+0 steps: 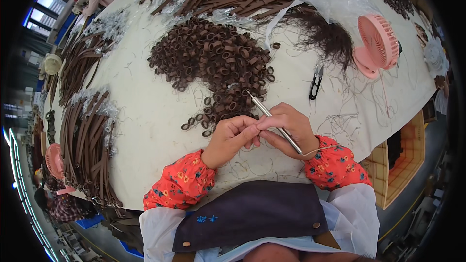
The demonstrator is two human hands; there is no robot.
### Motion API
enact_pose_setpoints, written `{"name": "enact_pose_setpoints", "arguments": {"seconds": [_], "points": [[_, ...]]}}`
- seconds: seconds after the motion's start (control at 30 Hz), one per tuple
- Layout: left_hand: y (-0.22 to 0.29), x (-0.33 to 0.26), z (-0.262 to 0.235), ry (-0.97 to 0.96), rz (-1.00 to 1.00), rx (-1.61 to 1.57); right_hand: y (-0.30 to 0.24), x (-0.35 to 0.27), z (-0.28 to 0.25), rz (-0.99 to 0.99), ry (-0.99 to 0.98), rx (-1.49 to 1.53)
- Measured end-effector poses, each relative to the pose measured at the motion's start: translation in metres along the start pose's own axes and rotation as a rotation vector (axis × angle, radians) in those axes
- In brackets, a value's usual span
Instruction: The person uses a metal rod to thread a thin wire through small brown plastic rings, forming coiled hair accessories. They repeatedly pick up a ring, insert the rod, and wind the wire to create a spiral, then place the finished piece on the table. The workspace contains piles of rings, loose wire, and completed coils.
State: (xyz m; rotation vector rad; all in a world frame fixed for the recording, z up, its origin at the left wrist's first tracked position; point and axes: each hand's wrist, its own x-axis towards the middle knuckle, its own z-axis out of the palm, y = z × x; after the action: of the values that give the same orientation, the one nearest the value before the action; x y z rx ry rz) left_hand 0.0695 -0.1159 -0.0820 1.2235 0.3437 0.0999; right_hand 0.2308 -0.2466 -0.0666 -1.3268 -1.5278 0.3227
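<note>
Gripping a smooth metal rod, right hand meets pinched left hand; contents unclear.

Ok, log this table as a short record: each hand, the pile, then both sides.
Left hand: fingertips together; anything pinched is unclear
Right hand: holds corded silver pen-shaped tool, fingertips meeting the left's
Pile: brown strap loops, beyond the hands
Right of pile: black thread snips, pink desk fan
Left of pile: bundled brown straps
</note>
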Motion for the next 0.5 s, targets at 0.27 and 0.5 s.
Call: {"name": "enact_pose_setpoints", "arguments": {"seconds": [0.27,0.5], "points": [[-0.003,-0.002,0.009,0.145,0.235,0.090,0.005,-0.003,0.007,0.019,0.141,-0.019],[0.006,-0.001,0.005,0.250,0.415,0.555,0.002,-0.002,0.007,0.029,0.174,-0.036]]}}
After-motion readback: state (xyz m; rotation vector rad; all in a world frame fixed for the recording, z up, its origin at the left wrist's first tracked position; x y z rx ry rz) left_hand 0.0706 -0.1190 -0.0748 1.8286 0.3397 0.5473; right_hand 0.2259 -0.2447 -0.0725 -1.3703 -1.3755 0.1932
